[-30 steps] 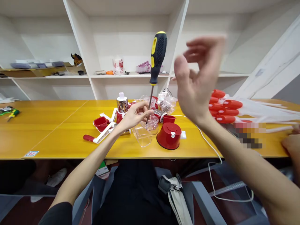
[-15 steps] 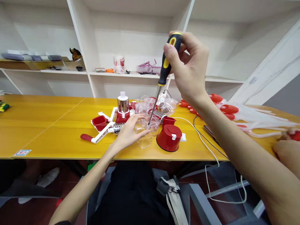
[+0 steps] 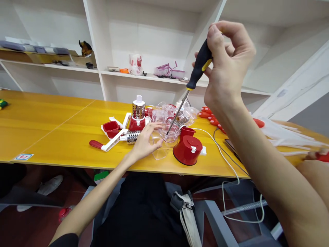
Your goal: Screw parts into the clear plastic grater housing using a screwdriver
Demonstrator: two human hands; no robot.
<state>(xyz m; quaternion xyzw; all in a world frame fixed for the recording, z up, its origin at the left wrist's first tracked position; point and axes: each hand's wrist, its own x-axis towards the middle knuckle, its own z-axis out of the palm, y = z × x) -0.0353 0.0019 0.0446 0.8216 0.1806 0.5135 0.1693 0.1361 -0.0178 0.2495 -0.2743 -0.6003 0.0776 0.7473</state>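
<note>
My right hand is raised and wrapped round the handle of a black-and-yellow screwdriver. Its shaft slants down to the left, with the tip inside a clear plastic housing on the table. My left hand grips that housing from the left, thumb in front and fingers behind. Close to its right stands a red round base with a small white clip. Left of my left hand lie a metal grater drum and a white crank arm with a red handle.
An upright grater drum on a red holder and a red hopper stand left. More clear housings are behind. A white cable and red-tipped white pieces lie right, near another person's hand. White shelves rise behind.
My right hand has moved up and right, and the screwdriver leans more to the right, its tip still in the housing. My left hand keeps its grip. The camera view has shifted slightly.
</note>
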